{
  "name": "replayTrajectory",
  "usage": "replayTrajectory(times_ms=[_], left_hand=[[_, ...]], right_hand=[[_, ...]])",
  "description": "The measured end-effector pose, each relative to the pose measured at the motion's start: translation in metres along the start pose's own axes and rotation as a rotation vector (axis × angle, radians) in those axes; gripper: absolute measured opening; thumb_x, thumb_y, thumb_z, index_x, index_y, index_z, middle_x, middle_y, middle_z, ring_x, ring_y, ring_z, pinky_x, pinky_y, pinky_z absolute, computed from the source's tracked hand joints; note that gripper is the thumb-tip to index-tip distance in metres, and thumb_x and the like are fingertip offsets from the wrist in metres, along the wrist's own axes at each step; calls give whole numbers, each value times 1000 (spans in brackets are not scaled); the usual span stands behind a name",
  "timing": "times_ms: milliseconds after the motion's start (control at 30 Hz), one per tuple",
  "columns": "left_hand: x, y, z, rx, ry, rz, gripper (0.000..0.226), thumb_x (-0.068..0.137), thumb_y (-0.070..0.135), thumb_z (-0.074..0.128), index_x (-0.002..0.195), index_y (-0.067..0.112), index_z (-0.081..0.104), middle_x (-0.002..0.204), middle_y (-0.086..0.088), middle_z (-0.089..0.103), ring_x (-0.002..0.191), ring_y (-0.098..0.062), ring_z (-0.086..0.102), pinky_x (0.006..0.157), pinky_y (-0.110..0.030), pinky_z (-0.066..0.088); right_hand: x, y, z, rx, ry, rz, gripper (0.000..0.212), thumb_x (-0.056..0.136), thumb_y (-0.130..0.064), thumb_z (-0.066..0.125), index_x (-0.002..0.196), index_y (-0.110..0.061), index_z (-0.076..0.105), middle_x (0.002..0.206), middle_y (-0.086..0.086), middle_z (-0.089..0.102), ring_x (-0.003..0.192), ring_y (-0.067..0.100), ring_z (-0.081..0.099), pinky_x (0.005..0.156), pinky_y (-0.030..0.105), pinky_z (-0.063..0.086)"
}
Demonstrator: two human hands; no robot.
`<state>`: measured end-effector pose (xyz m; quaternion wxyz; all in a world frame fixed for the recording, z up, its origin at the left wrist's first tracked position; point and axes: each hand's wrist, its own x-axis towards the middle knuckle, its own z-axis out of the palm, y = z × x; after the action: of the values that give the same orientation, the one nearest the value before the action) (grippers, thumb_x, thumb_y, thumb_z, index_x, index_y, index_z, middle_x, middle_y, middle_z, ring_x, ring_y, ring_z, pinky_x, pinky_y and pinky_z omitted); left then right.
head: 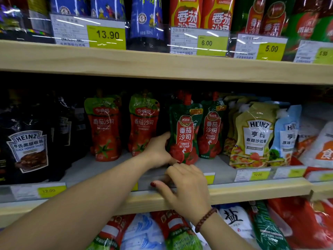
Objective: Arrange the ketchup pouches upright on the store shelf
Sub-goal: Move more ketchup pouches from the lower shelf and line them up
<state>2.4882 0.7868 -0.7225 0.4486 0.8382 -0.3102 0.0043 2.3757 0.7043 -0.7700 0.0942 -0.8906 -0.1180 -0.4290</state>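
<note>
A dark green and red ketchup pouch [185,134] stands upright on the middle shelf [90,168]. My left hand [157,150] grips its lower left side. A second matching pouch [211,129] stands upright just right of it. Two red pouches with light green tops [105,127] [143,123] stand upright to the left. My right hand [187,188] rests on the shelf's front edge below the held pouch, fingers bent and apart, holding nothing.
Black Heinz sauce pouches [28,150] fill the left of the shelf. Heinz salad dressing pouches [255,136] stand to the right. Price tags [252,175] line the front rail. The wooden upper shelf [162,65] hangs above. Bags of salt and sauce [232,219] lie below.
</note>
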Motion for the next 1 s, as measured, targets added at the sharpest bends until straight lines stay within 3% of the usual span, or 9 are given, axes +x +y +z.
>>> replayTrajectory(times_ms=[167,367,533,667,833,1000], left_hand=[[0,-1,-1,-40,-30,-5,90,55,11,86,132,25,42,125,-3,57,109,-14,52,89,-26,43],[-2,-1,-1,-41,-40,-5,91,57,12,86,134,27,40,105,9,50,102,-8,48,86,-24,41],[-6,2,-1,-55,-31,-16,87,60,11,84,134,26,40,124,-1,57,104,-11,50,91,-28,43],[-10,9,-1,-17,-41,-38,82,63,11,81,133,25,40,122,-3,57,101,-12,52,90,-27,44],[-23,17,-11,33,11,-157,68,63,10,82,123,11,49,111,-11,58,99,-23,57,84,-32,50],[-51,29,-26,-44,195,-170,36,65,15,80,93,16,57,83,-4,64,84,-22,64,77,-36,55]], right_hand=[[-1,1,1,6,13,-9,37,85,-52,52,65,-21,46,62,-6,50,62,13,46,59,27,35],[-1,2,1,16,9,-9,36,85,-51,52,66,-21,47,62,-6,50,62,12,46,60,24,29],[0,1,-1,26,-13,-8,37,85,-51,51,66,-20,49,63,-6,52,62,13,47,59,27,34],[0,0,-2,4,-27,-5,37,85,-53,50,67,-21,48,63,-6,52,61,11,46,59,26,32],[3,-1,-8,-14,-101,9,36,83,-52,51,68,-20,50,65,-4,56,64,15,50,60,28,34],[8,6,-26,103,-233,42,29,82,-42,61,88,-13,61,84,4,64,83,22,57,73,37,43]])
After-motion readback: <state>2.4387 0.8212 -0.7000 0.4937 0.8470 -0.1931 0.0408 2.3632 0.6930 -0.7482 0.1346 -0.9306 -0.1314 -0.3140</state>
